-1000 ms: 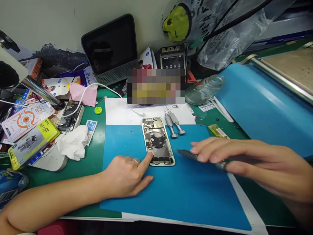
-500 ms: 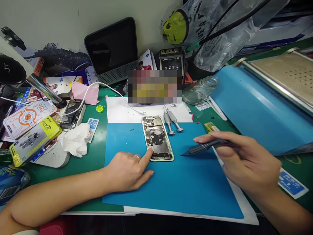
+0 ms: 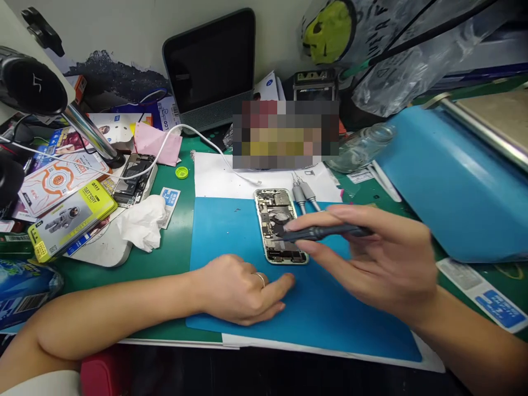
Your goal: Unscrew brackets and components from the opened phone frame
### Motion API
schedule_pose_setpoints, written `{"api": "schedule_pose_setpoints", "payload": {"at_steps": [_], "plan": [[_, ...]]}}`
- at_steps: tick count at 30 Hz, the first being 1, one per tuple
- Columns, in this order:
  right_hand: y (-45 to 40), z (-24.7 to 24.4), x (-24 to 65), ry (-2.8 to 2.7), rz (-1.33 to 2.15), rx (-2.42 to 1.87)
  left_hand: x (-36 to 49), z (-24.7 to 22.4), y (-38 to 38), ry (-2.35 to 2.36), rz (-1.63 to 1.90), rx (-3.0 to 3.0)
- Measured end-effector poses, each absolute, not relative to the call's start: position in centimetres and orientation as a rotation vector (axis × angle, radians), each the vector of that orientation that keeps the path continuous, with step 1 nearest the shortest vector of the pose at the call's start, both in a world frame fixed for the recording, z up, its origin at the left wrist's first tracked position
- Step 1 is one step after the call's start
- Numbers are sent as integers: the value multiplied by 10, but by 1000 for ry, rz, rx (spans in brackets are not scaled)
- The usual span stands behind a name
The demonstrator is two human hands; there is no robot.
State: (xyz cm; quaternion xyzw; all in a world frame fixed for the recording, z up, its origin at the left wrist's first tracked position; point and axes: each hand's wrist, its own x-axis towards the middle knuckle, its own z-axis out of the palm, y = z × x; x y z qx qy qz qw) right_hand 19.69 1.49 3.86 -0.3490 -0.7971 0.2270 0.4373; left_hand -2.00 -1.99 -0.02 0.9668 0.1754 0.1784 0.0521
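Head view, left to right: noted a yellow-and-grey rectangular box [image 3: 72, 220] and a crumpled white tissue [image 3: 142, 225]. Next saw the left hand [image 3: 243, 291] with curled fingers on the blue mat [image 3: 223, 225]; could not tell of any hold within the hidden palm. Just above, found an opened, pale-rimmed rectangular phone [image 3: 272, 214] with bare circuitry, mostly on the mat; beside it, two slim grey screwdrivers [image 3: 307, 190]. Observed the right hand [image 3: 388, 261] pinching a dark grey pen-shaped tool [image 3: 319, 233], tip over the phone's lower half.

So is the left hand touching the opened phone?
Apart. The head view shows a strip of blue mat between the left hand and the lower edge of the opened phone.
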Motion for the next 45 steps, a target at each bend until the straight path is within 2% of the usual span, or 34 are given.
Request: {"api": "schedule_pose_setpoints", "payload": {"at_steps": [5,9,19,28,36,45], "plan": [[36,27,154,-2109,648,-744,-16,-5,-22,461,908,2955],[45,17,143,-2165,581,-722,-15,-8,-21,466,994,2923],[43,12,156,-2075,660,-742,-17,-6,-15,551,987,2784],[38,9,203,-1708,478,-699,-20,11,-2,1071,1041,2045],[30,4,211,-1597,575,-617,-21,11,3,1105,792,2201],[30,10,210,-1677,672,-604,-23,13,4,1033,751,2300]]}}
